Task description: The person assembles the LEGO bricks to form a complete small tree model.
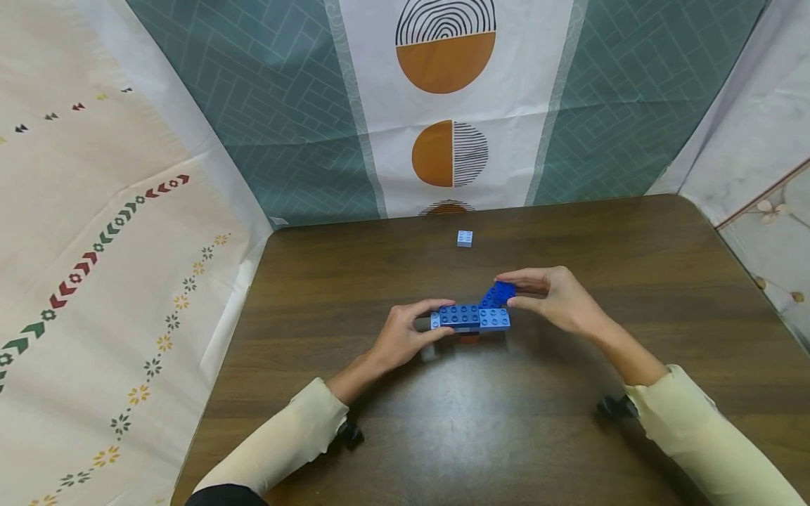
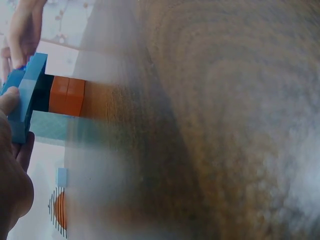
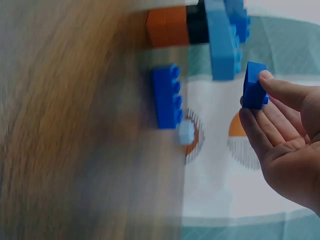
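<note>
The left hand (image 1: 403,332) grips the stack (image 1: 460,318) between thumb and fingers; the right hand (image 1: 560,299) pinches a brick (image 3: 255,92). Seemingly a building step; the next move likely calls for aligning both.

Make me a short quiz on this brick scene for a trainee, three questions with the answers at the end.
1. What does the right hand hold?
2. True or false: the left hand grips the brick stack.
3. Where is the lone light-blue brick?
A) On top of the brick stack
B) Beyond the brick stack, as the person looks
C) Under the left hand

Key: 1. A dark-blue brick. 2. True. 3. B.
</note>
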`<state>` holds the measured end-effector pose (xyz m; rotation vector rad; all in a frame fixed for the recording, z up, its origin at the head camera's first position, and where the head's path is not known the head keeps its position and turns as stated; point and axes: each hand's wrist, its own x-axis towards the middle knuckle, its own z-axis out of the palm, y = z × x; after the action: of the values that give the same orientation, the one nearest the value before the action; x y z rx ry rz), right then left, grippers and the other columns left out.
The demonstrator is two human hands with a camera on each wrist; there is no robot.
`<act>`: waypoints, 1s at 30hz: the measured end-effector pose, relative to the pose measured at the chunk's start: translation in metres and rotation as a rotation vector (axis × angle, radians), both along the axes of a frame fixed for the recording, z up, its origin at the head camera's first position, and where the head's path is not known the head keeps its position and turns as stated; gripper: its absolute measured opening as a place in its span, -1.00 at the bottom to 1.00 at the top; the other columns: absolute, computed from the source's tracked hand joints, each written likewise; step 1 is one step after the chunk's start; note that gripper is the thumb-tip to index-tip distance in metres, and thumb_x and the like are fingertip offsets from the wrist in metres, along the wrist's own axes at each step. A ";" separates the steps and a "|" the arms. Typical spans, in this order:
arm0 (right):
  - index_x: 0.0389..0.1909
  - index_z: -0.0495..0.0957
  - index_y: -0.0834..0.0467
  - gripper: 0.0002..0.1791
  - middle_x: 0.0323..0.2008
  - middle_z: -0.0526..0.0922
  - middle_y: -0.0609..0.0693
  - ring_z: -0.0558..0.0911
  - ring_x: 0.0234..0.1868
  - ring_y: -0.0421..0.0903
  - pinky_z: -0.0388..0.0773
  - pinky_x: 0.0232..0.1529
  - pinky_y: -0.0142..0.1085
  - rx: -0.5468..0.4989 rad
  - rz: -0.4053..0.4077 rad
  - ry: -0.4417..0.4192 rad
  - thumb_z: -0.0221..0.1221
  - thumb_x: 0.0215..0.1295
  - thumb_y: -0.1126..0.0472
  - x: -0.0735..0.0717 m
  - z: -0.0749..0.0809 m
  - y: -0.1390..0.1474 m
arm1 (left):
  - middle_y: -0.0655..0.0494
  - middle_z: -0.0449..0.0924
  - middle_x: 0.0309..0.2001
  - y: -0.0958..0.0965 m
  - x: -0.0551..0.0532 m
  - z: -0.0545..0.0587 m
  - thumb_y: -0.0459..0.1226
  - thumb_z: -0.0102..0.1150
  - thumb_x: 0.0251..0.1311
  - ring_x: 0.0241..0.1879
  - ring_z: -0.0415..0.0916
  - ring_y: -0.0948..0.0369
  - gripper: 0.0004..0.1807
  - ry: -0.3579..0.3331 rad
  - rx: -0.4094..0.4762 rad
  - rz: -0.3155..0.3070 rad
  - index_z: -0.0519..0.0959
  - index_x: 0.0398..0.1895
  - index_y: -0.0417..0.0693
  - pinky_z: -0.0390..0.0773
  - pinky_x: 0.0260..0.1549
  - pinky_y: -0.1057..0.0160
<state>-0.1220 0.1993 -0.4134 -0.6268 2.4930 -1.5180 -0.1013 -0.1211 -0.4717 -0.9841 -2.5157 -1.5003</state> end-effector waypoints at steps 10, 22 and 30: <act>0.24 0.71 0.18 -0.55 0.17 0.74 0.16 0.70 0.21 0.17 0.61 0.16 0.15 0.022 0.073 -0.003 0.44 0.32 0.38 0.018 0.007 -0.018 | 0.06 0.72 0.21 -0.001 0.000 0.001 -0.22 0.50 0.31 0.10 0.70 0.23 -0.49 0.009 -0.015 0.004 0.66 0.32 -0.03 0.69 0.08 0.12; 0.25 0.70 0.20 -0.54 0.25 0.66 0.28 0.66 0.25 0.28 0.54 0.20 0.27 0.044 0.105 0.010 0.43 0.34 0.39 0.023 0.001 -0.021 | 0.01 0.73 0.19 0.000 0.000 0.000 -0.27 0.49 0.32 0.06 0.73 0.17 -0.50 0.000 0.014 -0.012 0.66 0.31 -0.03 0.72 0.03 0.07; 0.29 0.68 0.15 -0.54 0.29 0.65 0.23 0.63 0.30 0.24 0.49 0.27 0.28 0.009 0.092 -0.024 0.40 0.38 0.36 0.024 -0.006 -0.022 | 0.02 0.72 0.20 0.001 0.000 -0.001 -0.27 0.49 0.32 0.06 0.73 0.15 -0.51 0.003 0.026 -0.011 0.66 0.30 -0.10 0.71 0.04 0.02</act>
<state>-0.0981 0.1777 -0.4195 -0.7070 2.4161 -1.4728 -0.1014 -0.1205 -0.4724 -0.9967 -2.4859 -1.5297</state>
